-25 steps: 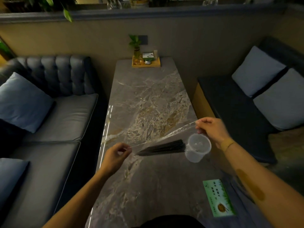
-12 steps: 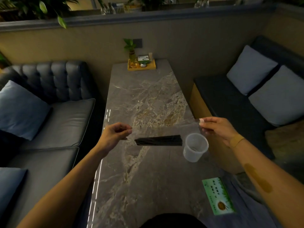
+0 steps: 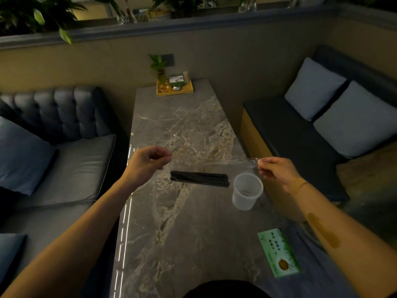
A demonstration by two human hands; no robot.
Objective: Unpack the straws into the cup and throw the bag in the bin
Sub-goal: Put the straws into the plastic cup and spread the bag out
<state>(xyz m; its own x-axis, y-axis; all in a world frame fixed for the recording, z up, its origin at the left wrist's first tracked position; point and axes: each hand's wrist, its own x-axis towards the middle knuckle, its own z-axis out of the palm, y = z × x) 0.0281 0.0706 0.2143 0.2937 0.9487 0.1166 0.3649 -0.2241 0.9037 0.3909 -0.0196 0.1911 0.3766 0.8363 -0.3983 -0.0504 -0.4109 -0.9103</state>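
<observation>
A clear plastic bag [image 3: 214, 162] is stretched level above the marble table [image 3: 182, 233]. My left hand [image 3: 148, 160] pinches its left end and my right hand [image 3: 277, 171] pinches its right end. A bundle of black straws [image 3: 199, 179] lies sideways below the stretched film, between my hands; whether it is inside the bag or on the table I cannot tell. A clear plastic cup [image 3: 247, 191] stands upright on the table just right of the straws and below my right hand.
A green card [image 3: 278, 252] lies on the table near the front right. A yellow tray [image 3: 174, 88] with a small plant and items sits at the table's far end. Sofas with cushions [image 3: 313, 89] flank both sides.
The bag went from tilted to level as my left hand rose and moved left. The straw bundle now lies horizontal, further from the cup's rim.
</observation>
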